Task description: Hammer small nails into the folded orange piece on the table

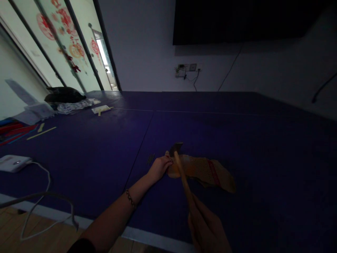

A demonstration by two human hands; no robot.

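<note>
My right hand point(207, 228) is wrapped round the wooden handle of a hammer point(182, 173). The dark metal head is at the far end, right beside the fingers of my left hand point(161, 166). Those fingers are pinched together at the left end of a flat brown piece point(200, 168), which looks like cardboard with a red stripe across it. What is between them is too small and dark to make out. Just left of my left hand lie several thin metal sticks, perhaps nails point(150, 159), side by side on the dark blue table point(105, 140).
A white box-shaped device point(14, 163) with a cable point(48, 179) sits at the left edge. Red and blue strips point(18, 131) and yellow strips point(42, 133) lie beyond it. Farther back are a small white tray point(101, 109) and a black bag point(64, 95).
</note>
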